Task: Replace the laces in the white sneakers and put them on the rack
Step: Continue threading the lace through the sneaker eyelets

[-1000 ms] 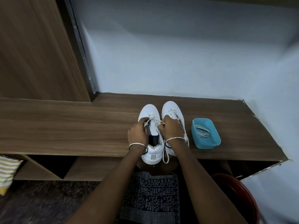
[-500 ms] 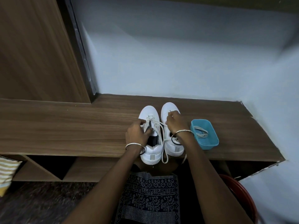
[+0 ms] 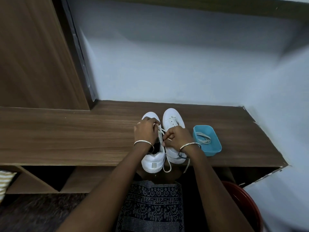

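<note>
Left hand (image 3: 146, 132) and right hand (image 3: 178, 139), fingers curled, each pinch the lace (image 3: 161, 131) on the left sneaker (image 3: 153, 162).

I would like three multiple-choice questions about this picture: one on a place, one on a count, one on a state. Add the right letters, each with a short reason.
1. Where is the tub?
A) left of the sneakers
B) right of them
C) on the floor

2. How many sneakers stand on the bench?
A) one
B) two
C) three

3. What do the left hand and right hand do?
A) hang idle
B) lift the tub
C) pinch a lace

Answers:
1 B: the tub sits on the bench just right of the right sneaker.
2 B: a pair stands side by side.
3 C: each hand's fingers are curled on a strand of lace.
</note>
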Motion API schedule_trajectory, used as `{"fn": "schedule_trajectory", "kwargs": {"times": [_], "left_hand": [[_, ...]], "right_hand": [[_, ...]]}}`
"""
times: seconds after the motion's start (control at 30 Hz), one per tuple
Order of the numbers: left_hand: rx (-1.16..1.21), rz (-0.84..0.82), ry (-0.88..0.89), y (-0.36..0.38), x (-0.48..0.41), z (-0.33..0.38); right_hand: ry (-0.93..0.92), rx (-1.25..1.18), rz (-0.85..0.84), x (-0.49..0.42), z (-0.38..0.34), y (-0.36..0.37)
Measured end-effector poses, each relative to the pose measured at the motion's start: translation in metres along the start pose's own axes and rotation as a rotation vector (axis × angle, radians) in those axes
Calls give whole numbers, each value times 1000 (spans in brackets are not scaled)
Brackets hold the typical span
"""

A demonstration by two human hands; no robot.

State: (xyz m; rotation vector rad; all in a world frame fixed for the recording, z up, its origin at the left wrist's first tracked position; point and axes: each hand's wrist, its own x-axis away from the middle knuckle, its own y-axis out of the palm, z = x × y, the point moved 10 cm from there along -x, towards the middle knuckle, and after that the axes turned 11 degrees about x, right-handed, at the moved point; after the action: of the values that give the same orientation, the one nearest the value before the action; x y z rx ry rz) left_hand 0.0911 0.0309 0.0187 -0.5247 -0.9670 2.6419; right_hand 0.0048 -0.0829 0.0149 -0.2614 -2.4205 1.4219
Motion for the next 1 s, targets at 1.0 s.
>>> {"fn": "schedule_trajectory", "kwargs": {"times": [1.0], "left_hand": [[537,-15,-271,-8,-50,-52]], "right_hand": [[16,-721,266,-1,56,-46]]}}
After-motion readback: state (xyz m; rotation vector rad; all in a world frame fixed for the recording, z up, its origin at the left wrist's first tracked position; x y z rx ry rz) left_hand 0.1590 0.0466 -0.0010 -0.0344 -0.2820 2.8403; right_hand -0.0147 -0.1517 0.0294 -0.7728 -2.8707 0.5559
